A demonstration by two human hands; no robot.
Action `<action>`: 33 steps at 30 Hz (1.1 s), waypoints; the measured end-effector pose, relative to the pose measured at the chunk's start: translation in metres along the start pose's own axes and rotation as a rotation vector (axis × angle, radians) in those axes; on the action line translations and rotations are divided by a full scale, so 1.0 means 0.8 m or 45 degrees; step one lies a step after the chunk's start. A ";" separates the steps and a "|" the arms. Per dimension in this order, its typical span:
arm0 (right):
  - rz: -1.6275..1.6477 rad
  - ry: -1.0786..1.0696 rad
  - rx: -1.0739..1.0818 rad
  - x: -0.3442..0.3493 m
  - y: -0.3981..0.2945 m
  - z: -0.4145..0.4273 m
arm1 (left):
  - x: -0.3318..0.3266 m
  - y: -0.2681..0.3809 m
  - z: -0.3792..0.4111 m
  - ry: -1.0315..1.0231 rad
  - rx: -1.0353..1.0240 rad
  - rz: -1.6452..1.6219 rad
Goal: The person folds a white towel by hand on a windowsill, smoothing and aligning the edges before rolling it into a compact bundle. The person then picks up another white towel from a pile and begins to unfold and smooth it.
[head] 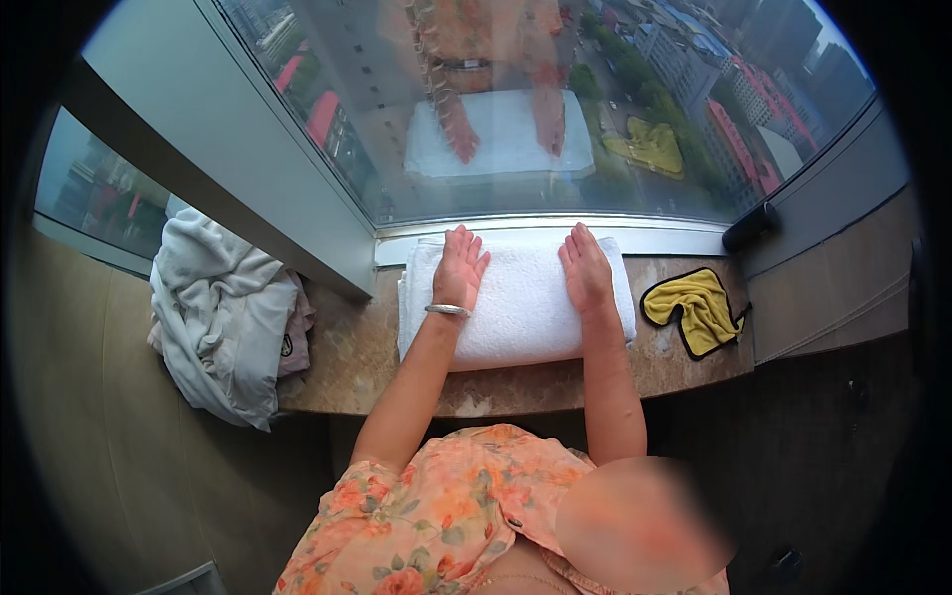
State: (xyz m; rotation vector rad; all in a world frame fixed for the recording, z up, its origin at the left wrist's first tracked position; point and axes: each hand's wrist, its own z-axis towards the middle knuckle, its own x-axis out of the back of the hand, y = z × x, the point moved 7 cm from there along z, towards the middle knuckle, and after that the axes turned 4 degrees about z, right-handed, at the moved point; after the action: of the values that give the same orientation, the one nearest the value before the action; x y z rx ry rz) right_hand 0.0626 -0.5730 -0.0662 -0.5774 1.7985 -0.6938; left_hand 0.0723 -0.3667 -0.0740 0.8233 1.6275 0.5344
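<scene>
A folded white towel lies on the brown stone windowsill, close to the window frame. My left hand, with a silver bangle at the wrist, rests on the left part of the towel, palm turned partly inward and fingers pointing to the window. On the right part of the towel is my right hand, held edgewise with its fingers stretched the same way. Neither hand grips the cloth. A yellow cloth with black edging lies crumpled on the sill, to the right of the towel.
Crumpled white and pink cloths hang over the sill's left end, beyond a grey window post. Behind the towel stands a large window pane that reflects the arms and cloths. A black cylindrical object is at the window's lower right corner.
</scene>
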 end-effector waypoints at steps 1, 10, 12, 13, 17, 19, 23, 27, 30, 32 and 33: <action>0.020 0.023 0.054 0.015 -0.014 0.004 | 0.016 0.010 0.003 0.010 -0.027 -0.005; -0.155 0.264 0.434 0.044 -0.081 -0.045 | 0.091 0.073 -0.037 0.159 -0.357 0.137; -0.328 0.052 0.620 0.005 -0.065 -0.075 | 0.055 0.074 -0.058 0.046 -0.457 0.323; -0.423 -0.050 0.705 -0.016 -0.053 -0.096 | 0.020 0.066 -0.073 -0.074 -0.468 0.357; -0.422 -0.303 0.538 -0.063 0.030 -0.149 | -0.065 -0.018 -0.120 -0.322 -0.356 0.363; -0.578 -0.359 0.542 -0.063 0.046 -0.161 | -0.074 -0.031 -0.139 -0.336 -0.513 0.678; -1.032 -0.314 0.706 -0.039 0.046 -0.168 | -0.056 -0.043 -0.143 -0.243 -0.529 0.769; -1.043 -0.193 0.784 -0.022 0.015 -0.174 | -0.044 -0.024 -0.147 -0.204 -0.689 1.025; -0.956 -0.138 0.795 -0.011 -0.009 -0.173 | -0.031 0.000 -0.149 -0.096 -0.759 1.110; -0.984 -0.122 0.866 0.002 -0.017 -0.172 | -0.020 0.012 -0.150 -0.030 -0.784 1.148; -0.992 -0.121 0.902 0.007 -0.021 -0.171 | -0.016 0.019 -0.151 -0.003 -0.798 1.167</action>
State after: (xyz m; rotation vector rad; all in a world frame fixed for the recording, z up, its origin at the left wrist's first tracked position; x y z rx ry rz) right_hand -0.0680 -0.5641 -0.0232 -0.7899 1.0760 -1.7019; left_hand -0.0408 -0.3556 -0.0283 1.0393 0.8946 1.5823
